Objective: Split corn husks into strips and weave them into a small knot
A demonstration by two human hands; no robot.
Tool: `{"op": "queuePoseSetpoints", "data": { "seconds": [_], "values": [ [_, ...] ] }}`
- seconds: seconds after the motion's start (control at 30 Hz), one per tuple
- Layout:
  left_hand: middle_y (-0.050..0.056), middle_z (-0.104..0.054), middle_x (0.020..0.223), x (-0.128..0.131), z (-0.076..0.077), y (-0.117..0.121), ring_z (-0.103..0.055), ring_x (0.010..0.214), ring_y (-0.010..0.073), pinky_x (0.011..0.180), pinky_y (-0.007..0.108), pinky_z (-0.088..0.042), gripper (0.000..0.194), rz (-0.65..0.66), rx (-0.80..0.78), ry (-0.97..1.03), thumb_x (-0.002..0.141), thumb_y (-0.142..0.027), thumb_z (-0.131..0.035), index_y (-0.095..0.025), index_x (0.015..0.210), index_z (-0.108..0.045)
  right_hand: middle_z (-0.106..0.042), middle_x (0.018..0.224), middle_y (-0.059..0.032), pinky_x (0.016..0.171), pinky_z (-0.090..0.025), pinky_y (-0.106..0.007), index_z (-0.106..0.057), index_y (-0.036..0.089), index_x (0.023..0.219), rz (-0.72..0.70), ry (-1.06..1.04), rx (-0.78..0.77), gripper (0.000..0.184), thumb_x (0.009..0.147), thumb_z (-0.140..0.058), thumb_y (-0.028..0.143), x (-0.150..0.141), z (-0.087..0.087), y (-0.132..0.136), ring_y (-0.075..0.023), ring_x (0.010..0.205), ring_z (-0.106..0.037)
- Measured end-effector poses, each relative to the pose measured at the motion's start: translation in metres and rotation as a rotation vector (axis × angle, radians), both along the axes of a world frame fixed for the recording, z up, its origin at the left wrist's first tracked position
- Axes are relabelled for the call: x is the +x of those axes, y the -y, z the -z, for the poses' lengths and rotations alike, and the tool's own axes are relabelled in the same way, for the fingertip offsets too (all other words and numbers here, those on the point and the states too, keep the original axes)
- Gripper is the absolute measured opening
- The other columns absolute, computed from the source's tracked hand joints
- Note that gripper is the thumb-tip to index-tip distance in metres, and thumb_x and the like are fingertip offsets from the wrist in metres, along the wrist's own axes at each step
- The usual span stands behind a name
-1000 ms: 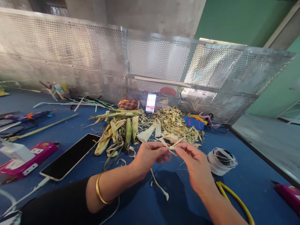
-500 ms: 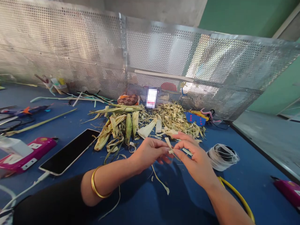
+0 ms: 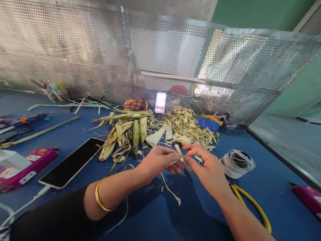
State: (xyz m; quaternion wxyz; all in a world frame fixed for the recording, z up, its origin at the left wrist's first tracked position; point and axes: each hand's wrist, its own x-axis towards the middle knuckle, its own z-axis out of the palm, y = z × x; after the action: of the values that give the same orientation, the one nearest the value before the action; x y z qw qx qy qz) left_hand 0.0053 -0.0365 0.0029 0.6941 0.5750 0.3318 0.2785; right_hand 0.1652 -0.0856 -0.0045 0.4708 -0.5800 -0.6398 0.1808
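Your left hand [image 3: 157, 160], fingers curled, pinches a pale husk strip [image 3: 178, 149]; your right hand [image 3: 207, 167], half open, grips it too at the fingertips. From that strip, loose husks [image 3: 122, 134] lie at ten o'clock, white twine [image 3: 233, 169] at three; the lit screen [image 3: 161, 102], eleven o'clock, is too blurred to read.

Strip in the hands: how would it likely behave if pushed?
Probably light: the strip looks thin and narrow. Perhaps slightly stiff, since one end juts up past the left hand. Its dry look suggests it might split.
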Motion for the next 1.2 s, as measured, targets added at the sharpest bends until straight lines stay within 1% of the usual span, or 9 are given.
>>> {"op": "queuePoseSetpoints", "data": {
  "seconds": [0.17,0.47,0.7,0.83,0.9,0.97,1.0,1.1,1.2],
  "values": [
    [0.004,-0.069,0.066,0.002,-0.002,0.003,-0.063,0.056,0.0128,0.055,0.022,-0.048,0.016,-0.05,0.009,-0.029,0.068,-0.028,-0.068,-0.013,0.071,-0.07,-0.067,0.1,-0.005,0.088,-0.041,-0.039,-0.058,0.022,0.065,0.0,-0.062,-0.029,0.011,0.074,-0.06,0.029,-0.002,0.003,0.0,-0.0253,0.101,-0.058],
    [0.005,-0.069,0.066,0.002,-0.002,0.003,-0.063,0.057,0.013,0.056,0.022,-0.048,0.014,-0.056,0.061,-0.047,0.068,-0.027,-0.067,-0.013,0.071,-0.071,-0.068,0.096,-0.0051,0.085,-0.04,-0.037,-0.059,0.021,0.062,0.029,-0.184,-0.093,0.016,0.073,-0.061,0.033,-0.006,0.002,0.0,-0.0249,0.096,-0.059],
    [0.004,-0.069,0.065,0.003,-0.001,0.004,-0.063,0.057,0.0131,0.056,0.022,-0.049,0.013,-0.059,0.061,-0.055,0.069,-0.026,-0.065,-0.014,0.068,-0.07,-0.068,0.097,-0.0066,0.08,-0.041,-0.036,-0.06,0.021,0.064,0.072,-0.176,-0.113,0.017,0.074,-0.06,0.035,-0.01,0.007,0.001,-0.0259,0.096,-0.058],
    [0.004,-0.069,0.066,0.002,0.001,0.001,-0.063,0.056,0.0121,0.056,0.021,-0.049,0.013,-0.052,0.009,-0.04,0.069,-0.027,-0.066,-0.014,0.07,-0.07,-0.068,0.095,-0.0065,0.081,-0.043,-0.037,-0.06,0.021,0.064,0.065,-0.155,-0.121,0.019,0.076,-0.059,0.035,-0.007,0.008,0.0,-0.0253,0.094,-0.06],
    [0.005,-0.07,0.068,0.001,0.002,-0.002,-0.063,0.056,0.0123,0.055,0.021,-0.048,0.013,-0.055,-0.049,-0.022,0.068,-0.026,-0.067,-0.013,0.07,-0.069,-0.068,0.097,-0.0059,0.084,-0.043,-0.037,-0.062,0.022,0.068,0.034,-0.086,-0.05,0.015,0.078,-0.058,0.033,-0.001,0.006,-0.002,-0.025,0.097,-0.06],
    [0.006,-0.071,0.069,-0.001,0.001,-0.006,-0.064,0.056,0.0124,0.054,0.021,-0.048,0.012,-0.067,-0.114,-0.001,0.067,-0.025,-0.068,-0.013,0.069,-0.068,-0.066,0.102,-0.0055,0.089,-0.043,-0.039,-0.065,0.024,0.08,0.002,0.068,0.111,0.01,0.081,-0.056,0.028,0.008,0.003,-0.003,-0.0244,0.102,-0.058],
    [0.006,-0.071,0.07,-0.002,0.001,-0.007,-0.063,0.056,0.0121,0.054,0.021,-0.048,0.012,-0.073,-0.142,0.009,0.068,-0.025,-0.068,-0.013,0.068,-0.068,-0.066,0.104,-0.0051,0.092,-0.041,-0.04,-0.066,0.025,0.087,-0.006,0.178,0.211,0.012,0.083,-0.055,0.024,0.012,0.0,-0.004,-0.0237,0.104,-0.058],
    [0.006,-0.071,0.07,-0.004,0.0,-0.012,-0.062,0.056,0.0106,0.056,0.021,-0.048,0.012,-0.092,-0.2,0.027,0.068,-0.024,-0.068,-0.013,0.068,-0.068,-0.068,0.092,-0.0026,0.1,-0.032,-0.044,-0.067,0.028,0.092,-0.046,0.545,0.431,0.023,0.086,-0.05,0.013,0.019,-0.006,-0.005,-0.0202,0.095,-0.06],
    [0.006,-0.07,0.069,-0.005,0.001,-0.014,-0.061,0.055,0.0098,0.058,0.022,-0.048,0.014,-0.097,-0.222,0.017,0.068,-0.026,-0.069,-0.012,0.067,-0.068,-0.068,0.081,-0.0005,0.1,-0.032,-0.042,-0.067,0.028,0.092,-0.148,0.761,0.5,0.028,0.087,-0.047,0.009,0.019,-0.01,-0.004,-0.0165,0.083,-0.061]
  ]
}}
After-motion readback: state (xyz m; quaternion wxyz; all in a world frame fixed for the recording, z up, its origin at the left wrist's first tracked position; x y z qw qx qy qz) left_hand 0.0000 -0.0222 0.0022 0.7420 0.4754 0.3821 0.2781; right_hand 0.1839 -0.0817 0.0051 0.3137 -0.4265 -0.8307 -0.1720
